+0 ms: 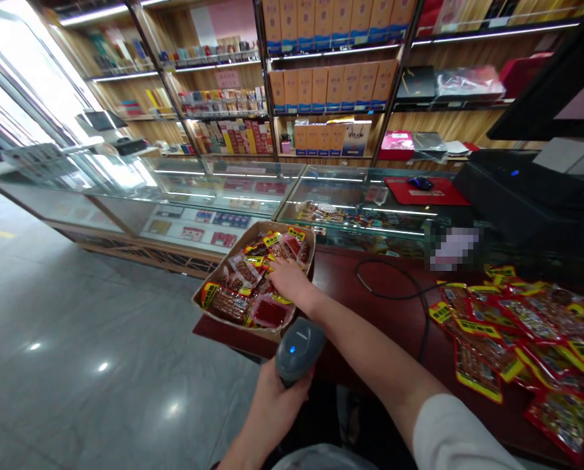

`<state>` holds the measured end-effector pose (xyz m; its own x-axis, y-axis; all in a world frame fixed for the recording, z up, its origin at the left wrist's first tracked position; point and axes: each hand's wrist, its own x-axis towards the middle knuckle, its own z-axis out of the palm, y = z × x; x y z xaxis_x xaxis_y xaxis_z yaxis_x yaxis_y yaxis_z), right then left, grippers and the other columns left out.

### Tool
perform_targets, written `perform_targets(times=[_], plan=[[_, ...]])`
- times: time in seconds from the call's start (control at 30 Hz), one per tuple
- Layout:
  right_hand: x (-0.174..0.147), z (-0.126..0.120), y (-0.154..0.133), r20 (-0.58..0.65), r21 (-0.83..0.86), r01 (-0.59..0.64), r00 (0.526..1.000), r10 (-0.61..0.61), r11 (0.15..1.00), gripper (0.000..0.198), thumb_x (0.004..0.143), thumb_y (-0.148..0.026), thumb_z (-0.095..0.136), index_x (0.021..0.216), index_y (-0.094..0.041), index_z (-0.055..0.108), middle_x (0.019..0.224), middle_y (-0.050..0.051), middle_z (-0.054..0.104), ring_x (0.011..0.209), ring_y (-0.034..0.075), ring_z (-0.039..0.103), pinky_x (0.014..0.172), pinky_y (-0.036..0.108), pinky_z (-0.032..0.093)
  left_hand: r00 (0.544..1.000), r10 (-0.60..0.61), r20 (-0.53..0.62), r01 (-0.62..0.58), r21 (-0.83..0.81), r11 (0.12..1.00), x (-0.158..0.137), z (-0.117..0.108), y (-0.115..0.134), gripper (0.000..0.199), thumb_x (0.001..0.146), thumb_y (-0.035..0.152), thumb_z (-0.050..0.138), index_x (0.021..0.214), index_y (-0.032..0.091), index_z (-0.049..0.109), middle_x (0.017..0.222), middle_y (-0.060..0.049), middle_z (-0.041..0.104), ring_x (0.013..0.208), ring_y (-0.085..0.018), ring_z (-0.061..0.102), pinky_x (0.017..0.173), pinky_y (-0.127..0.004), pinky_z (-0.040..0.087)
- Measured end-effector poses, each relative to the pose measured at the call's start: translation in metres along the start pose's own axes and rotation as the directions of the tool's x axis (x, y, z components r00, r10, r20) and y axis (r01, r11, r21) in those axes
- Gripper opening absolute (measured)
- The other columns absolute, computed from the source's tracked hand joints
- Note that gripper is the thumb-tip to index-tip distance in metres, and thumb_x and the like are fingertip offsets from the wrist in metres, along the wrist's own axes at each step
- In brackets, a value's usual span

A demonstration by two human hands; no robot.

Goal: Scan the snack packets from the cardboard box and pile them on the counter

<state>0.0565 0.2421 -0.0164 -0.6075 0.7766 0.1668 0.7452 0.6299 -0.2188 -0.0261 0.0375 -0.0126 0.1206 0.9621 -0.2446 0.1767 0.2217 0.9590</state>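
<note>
Head view is showing a cardboard carton [309,245] standing on a dark red counter [340,277], its near rim running close to the counter's front edge. Snack packets [245,271] are filling the carton. The right hand [290,279] is reaching over the carton's right wall and resting on these packets; its fingertips are partly disappearing among them, so whether it is gripping one cannot be told. The left hand [275,405] is wrapping around a grey handheld barcode scanner [299,349], which is showing a blue light just before the carton's near right corner. Open room is stretching from the carton's right wall toward a loose pile of similar packets [517,326], with a black cable [394,298] looping across it. Tiled floor [125,326] is spreading left of the carton; a glass display case [252,202] is standing behind it. Yellow packet labels are carrying black characters, too small to read. Orange boxes [333,88], shelved beyond the carton, are bearing blue lower bands and illegible print.
</note>
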Motion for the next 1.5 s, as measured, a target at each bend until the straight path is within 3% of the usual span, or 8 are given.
perform_targets(times=[0.1,0.17,0.27,0.37,0.57,0.77,1.0,1.5], plan=[[-0.013,-0.013,0.004,-0.062,0.049,0.001,0.998,0.003,0.999,0.025,0.102,-0.021,0.051,0.103,-0.021,0.076,0.118,0.007,0.075,0.122,0.021,0.063,0.104,0.034,0.047,1.000,-0.005,0.016,0.005,-0.006,1.000,0.001,0.004,0.000,0.017,0.073,0.033,0.068,0.070,0.018,0.060,0.054,0.002,0.056,0.049,-0.014,0.054,0.050,-0.024,0.045],[-0.031,-0.027,0.008,-0.195,0.164,-0.064,0.976,0.096,0.984,0.021,0.101,-0.024,0.053,0.108,-0.024,0.073,0.123,0.005,0.075,0.119,0.018,0.065,0.102,0.032,0.049,1.000,0.008,0.030,-0.008,0.006,1.000,0.001,0.008,0.002,0.017,0.074,0.032,0.068,0.071,0.018,0.061,0.055,0.001,0.058,0.050,-0.014,0.054,0.050,-0.024,0.045],[-0.074,-0.050,0.022,-0.393,0.460,-0.150,0.849,0.352,0.875,0.014,0.093,-0.026,0.061,0.103,-0.027,0.070,0.117,0.001,0.077,0.102,0.019,0.073,0.089,0.031,0.056,0.999,0.013,0.046,-0.014,0.018,1.000,0.002,0.014,0.003,0.018,0.074,0.033,0.069,0.070,0.018,0.061,0.056,0.001,0.058,0.050,-0.014,0.054,0.050,-0.024,0.045],[-0.136,-0.062,0.043,-0.391,0.569,-0.258,0.750,0.533,0.781,0.014,0.090,-0.032,0.061,0.097,-0.028,0.072,0.095,-0.001,0.080,0.082,0.019,0.074,0.075,0.028,0.056,0.997,0.012,0.070,-0.015,0.037,0.999,0.004,0.020,0.001,0.018,0.075,0.034,0.069,0.069,0.019,0.060,0.055,0.001,0.057,0.050,-0.015,0.053,0.050,-0.024,0.044],[-0.257,-0.023,0.077,-0.279,0.636,-0.467,0.603,0.747,0.614,0.027,0.093,-0.040,0.053,0.106,-0.027,0.073,0.103,0.003,0.079,0.088,0.023,0.074,0.078,0.032,0.055,0.978,0.081,0.195,-0.112,0.156,0.981,0.009,0.033,0.004,0.012,0.077,0.025,0.062,0.067,0.018,0.063,0.054,0.001,0.056,0.051,-0.014,0.051,0.053,-0.024,0.043],[-0.298,0.019,0.082,-0.213,0.650,-0.592,0.460,0.862,0.476,0.029,0.091,-0.041,0.050,0.103,-0.027,0.073,0.091,0.004,0.080,0.078,0.026,0.075,0.072,0.036,0.056,0.974,0.077,0.211,-0.130,0.245,0.961,0.016,0.046,0.007,0.007,0.078,0.018,0.062,0.072,0.017,0.066,0.056,0.002,0.057,0.053,-0.014,0.051,0.059,-0.024,0.046],[-0.297,0.026,0.080,-0.262,0.652,-0.591,0.413,0.872,0.476,0.029,0.094,-0.038,0.048,0.106,-0.026,0.072,0.100,0.006,0.079,0.089,0.027,0.075,0.083,0.037,0.055,0.986,-0.011,0.169,-0.039,0.289,0.956,0.024,0.046,0.003,0.006,0.079,0.021,0.064,0.079,0.016,0.068,0.055,0.001,0.062,0.050,-0.016,0.056,0.054,-0.024,0.045],[-0.298,0.029,0.081,-0.246,0.642,-0.603,0.422,0.872,0.473,0.033,0.093,-0.035,0.044,0.110,-0.025,0.070,0.109,0.006,0.078,0.100,0.025,0.074,0.090,0.036,0.054,0.970,-0.031,0.241,-0.054,0.339,0.939,0.022,0.046,0.006,0.007,0.081,0.022,0.057,0.077,0.018,0.059,0.056,0.002,0.060,0.049,-0.015,0.058,0.051,-0.024,0.042]])
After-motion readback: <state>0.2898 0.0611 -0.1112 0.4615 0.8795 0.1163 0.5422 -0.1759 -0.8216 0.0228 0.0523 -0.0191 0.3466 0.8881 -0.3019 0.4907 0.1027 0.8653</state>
